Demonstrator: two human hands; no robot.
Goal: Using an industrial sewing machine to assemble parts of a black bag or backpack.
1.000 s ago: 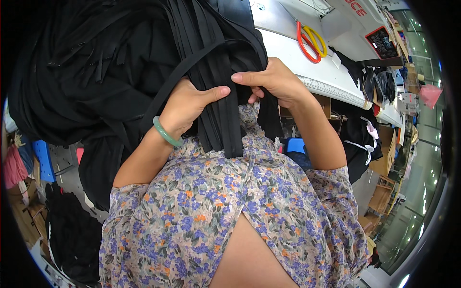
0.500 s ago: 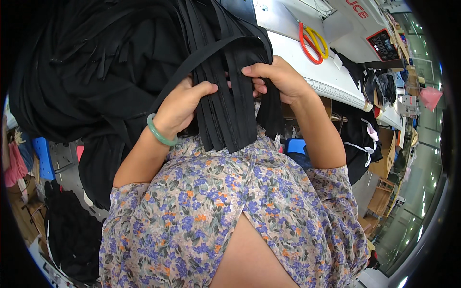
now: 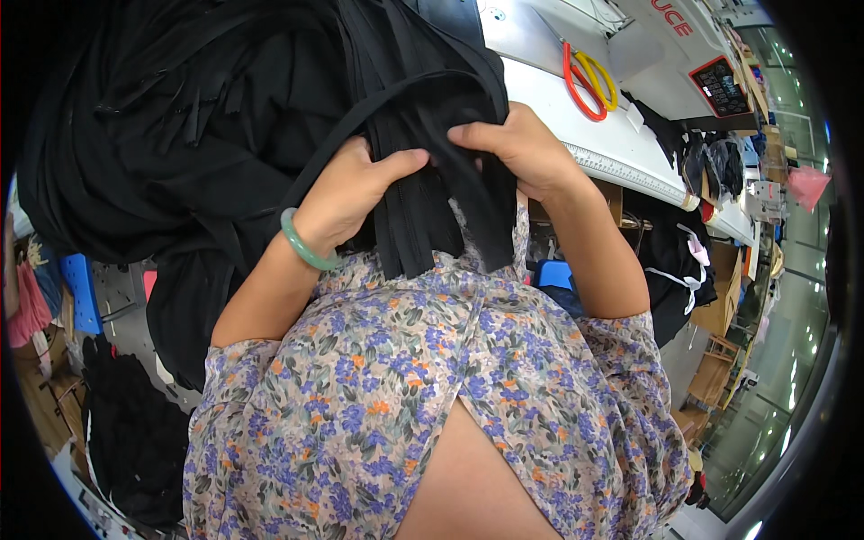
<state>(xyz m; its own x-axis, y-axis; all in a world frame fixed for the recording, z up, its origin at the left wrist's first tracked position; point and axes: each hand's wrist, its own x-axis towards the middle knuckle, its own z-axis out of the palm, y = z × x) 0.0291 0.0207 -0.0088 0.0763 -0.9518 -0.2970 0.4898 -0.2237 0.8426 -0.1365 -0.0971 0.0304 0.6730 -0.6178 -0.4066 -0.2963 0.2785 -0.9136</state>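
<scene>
A bundle of long black zippers (image 3: 405, 220) hangs down in front of my floral top, its cut ends loose at the bottom. My left hand (image 3: 355, 189), with a green bangle at the wrist, is closed around the left part of the bundle, thumb on top. On the right side my right hand (image 3: 526, 153) pinches several zippers between thumb and curled fingers, which are partly hidden behind the strips. One black strip (image 3: 387, 94) arches over both hands. Behind, a large heap of black fabric (image 3: 243, 171) covers the left of the table.
Scissors with red and yellow handles (image 3: 587, 85) lie on the white table (image 3: 540, 90), beside a sewing machine (image 3: 679, 54). A ruler strip (image 3: 625, 175) runs along its front edge. Black cloth (image 3: 135, 441) lies low at left; a blue stool (image 3: 81, 292) stands near it.
The zippers under my right hand have swung right, blurred, and a gap has opened in the hanging ends. My left hand has shifted slightly right, its thumb nearer the right hand.
</scene>
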